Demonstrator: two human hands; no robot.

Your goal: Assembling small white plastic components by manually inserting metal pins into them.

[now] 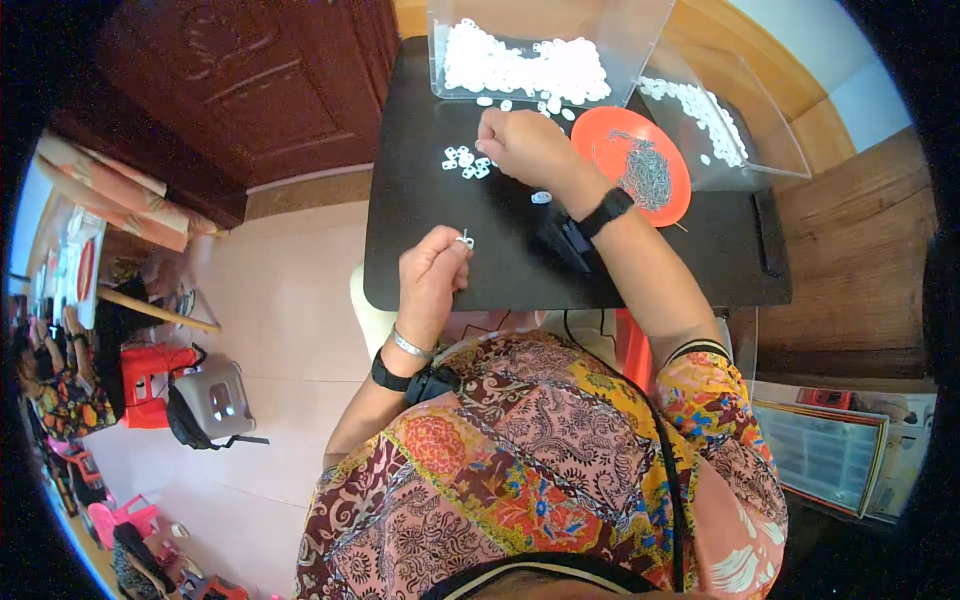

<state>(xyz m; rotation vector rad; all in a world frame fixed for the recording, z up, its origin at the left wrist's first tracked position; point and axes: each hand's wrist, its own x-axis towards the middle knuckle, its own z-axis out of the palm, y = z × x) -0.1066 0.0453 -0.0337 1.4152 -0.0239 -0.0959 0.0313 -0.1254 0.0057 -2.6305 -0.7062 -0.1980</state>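
My left hand [432, 268] is closed in a pinch above the near left part of the black table. Between its thumb and forefinger sits a small white plastic piece [466, 242] with a thin metal pin standing up from it. Farther off, my right hand [530, 148] has its fingers curled together, just beside a little cluster of white pieces [462, 158]. What those fingers hold, if anything, is hidden. Under the right wrist lies a single small pale piece [541, 197]. An orange-red plate [588, 128] heaped with thin metal pins [648, 178] is right of that hand.
At the table's far edge stands a clear plastic bin [437, 70] of white pieces, several spilled before it. A second clear container [770, 125] with more pieces is at the far right. The black tabletop [410, 215] ends near my body. A mirror [85, 370] hangs left.
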